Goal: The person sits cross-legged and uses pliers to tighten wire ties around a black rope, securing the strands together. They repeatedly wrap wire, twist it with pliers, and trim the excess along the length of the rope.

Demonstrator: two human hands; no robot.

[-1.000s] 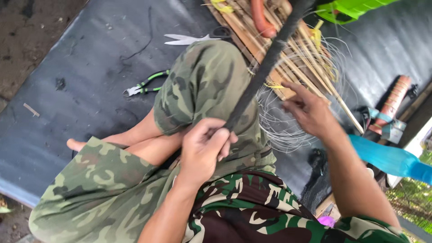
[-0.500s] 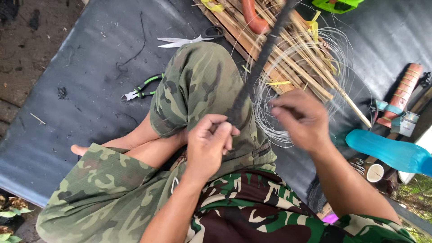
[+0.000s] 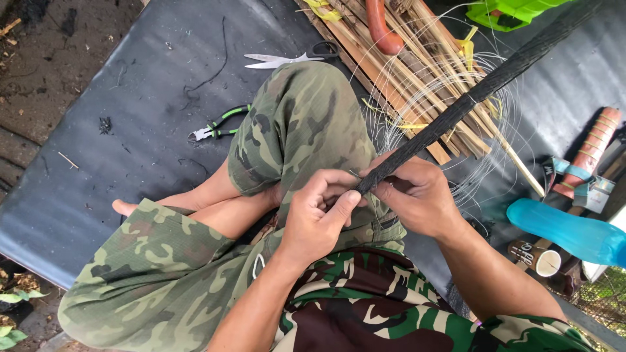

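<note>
2 hands meet at the near end of a long, dark, woven-looking flat strip (image 3: 469, 107), which runs from your lap up and away to the right over the mat. Your left hand (image 3: 316, 218) pinches that end between thumb and curled fingers, and your right hand (image 3: 420, 195) is closed round the strip just beside it, fingers folded under. A thin pale line seems to sit at the pinch, but it is too fine to be sure of.

By the look of it, you are at the binding or fastening stage at the strip's tip. The next move likely calls for a steady grip from the right hand while the left works the fine strand, with no slack at the end.

You sit cross-legged in camouflage trousers (image 3: 297, 127) on a dark grey sheet (image 3: 111, 176) laid over bare soil. Green-handled pliers (image 3: 215, 126) and black-handled scissors (image 3: 290, 57) lie on it, well apart from your hands. Beyond your knee lie a bundle of split bamboo slats (image 3: 404, 78) and loose coils of thin pale line (image 3: 495, 156). A blue plastic bottle (image 3: 567, 231) lies to the right.
</note>
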